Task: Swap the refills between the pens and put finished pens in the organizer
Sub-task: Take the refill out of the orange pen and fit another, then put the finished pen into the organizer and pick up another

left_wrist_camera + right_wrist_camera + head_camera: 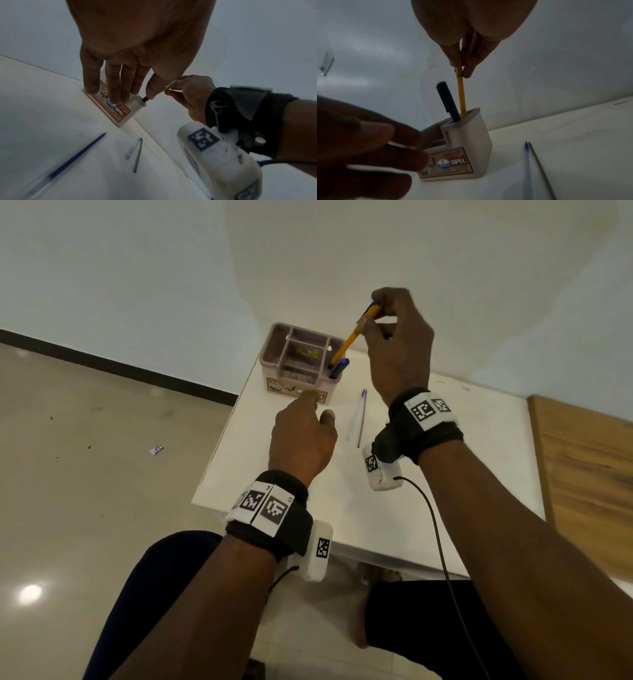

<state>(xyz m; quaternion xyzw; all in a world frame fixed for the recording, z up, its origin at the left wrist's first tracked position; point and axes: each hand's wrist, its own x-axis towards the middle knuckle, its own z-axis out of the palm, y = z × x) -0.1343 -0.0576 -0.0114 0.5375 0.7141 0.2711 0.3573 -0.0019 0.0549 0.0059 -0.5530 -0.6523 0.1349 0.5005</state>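
While the left hand (pixel 301 436) rests w/ straight fingers on the organizer (pixel 274 361) front, a clear pen barrel (pixel 354 419) and thin refill (pixel 361 422) lie beside it on the white table (pixel 411 508). Right corner slot holds a dark blue pen (pixel 339 368); right hand (pixel 397 344) pinches the yellow pen (pixel 349 338), lower end in same slot.

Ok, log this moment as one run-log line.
right hand pinches yellow pen, lower end in organizer | dark pen already there | left hand touches organizer front | loose refills on table
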